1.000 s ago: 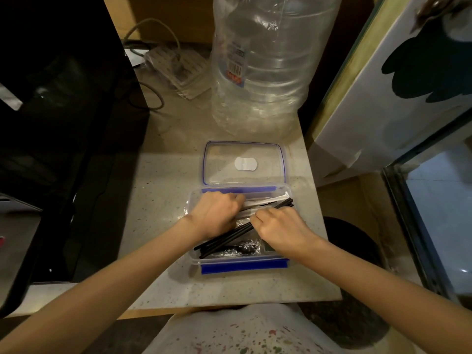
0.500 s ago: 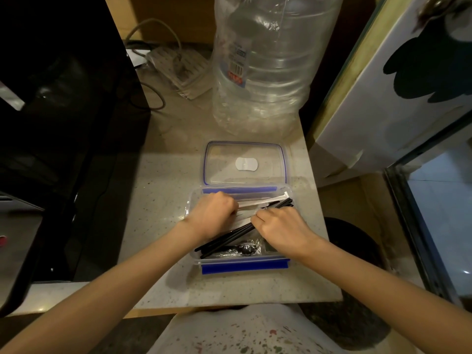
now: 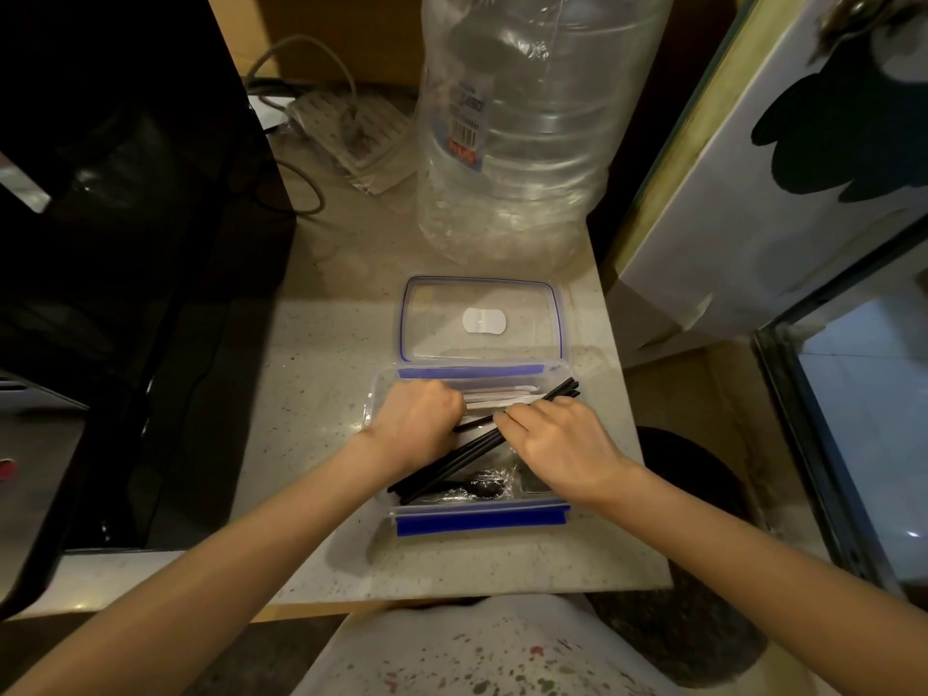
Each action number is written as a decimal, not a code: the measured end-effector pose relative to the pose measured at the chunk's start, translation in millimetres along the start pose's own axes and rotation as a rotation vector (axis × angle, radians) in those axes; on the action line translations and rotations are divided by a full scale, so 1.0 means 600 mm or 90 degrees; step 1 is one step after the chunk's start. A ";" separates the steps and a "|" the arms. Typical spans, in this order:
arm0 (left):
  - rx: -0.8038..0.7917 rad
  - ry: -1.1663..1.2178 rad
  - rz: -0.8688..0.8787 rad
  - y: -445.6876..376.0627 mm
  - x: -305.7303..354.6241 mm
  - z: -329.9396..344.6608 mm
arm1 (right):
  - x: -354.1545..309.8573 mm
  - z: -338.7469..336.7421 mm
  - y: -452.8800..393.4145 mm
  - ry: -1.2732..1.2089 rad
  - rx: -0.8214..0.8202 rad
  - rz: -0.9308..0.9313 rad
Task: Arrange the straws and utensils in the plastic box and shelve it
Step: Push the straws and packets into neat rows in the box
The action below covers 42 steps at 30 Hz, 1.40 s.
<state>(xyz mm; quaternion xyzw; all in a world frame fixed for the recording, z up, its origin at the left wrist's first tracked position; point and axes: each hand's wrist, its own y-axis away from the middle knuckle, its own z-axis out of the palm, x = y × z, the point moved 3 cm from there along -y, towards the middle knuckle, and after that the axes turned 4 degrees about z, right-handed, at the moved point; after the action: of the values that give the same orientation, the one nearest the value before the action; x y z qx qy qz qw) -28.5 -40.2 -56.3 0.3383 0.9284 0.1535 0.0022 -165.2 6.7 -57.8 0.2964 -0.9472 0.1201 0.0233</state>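
The clear rectangular plastic box with blue clips [image 3: 482,509] sat open on the speckled stone bench [image 3: 311,374], its clear blue-rimmed lid [image 3: 482,293] lying flat just beyond it, near a large clear water bottle [image 3: 527,143]. Both hands were inside the box: the left hand [image 3: 417,424] curled closed at the left end over white wrapped straws [image 3: 502,396]. The right hand [image 3: 557,444] closed on the bundle of long black straws [image 3: 452,459], which lay diagonally above a wrapped black plastic spoon [image 3: 477,489].

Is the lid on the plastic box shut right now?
No, the lid lies flipped open on the counter behind the plastic box, while both hands work the black straws inside it.
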 end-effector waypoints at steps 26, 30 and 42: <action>-0.090 0.401 0.081 0.012 -0.021 -0.049 | -0.001 -0.029 0.003 -0.007 0.059 0.028; -0.004 0.326 0.054 0.007 -0.027 -0.042 | -0.001 -0.029 0.009 -0.009 0.050 0.020; 0.092 -0.025 0.148 -0.018 0.019 -0.015 | -0.017 -0.031 0.014 0.001 0.027 0.004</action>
<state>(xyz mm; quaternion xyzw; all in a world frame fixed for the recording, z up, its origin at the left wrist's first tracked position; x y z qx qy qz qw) -45.1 -43.3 -49.6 0.4461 0.8913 0.0789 -0.0215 -161.9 23.6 -42.8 0.2934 -0.9455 0.1405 0.0175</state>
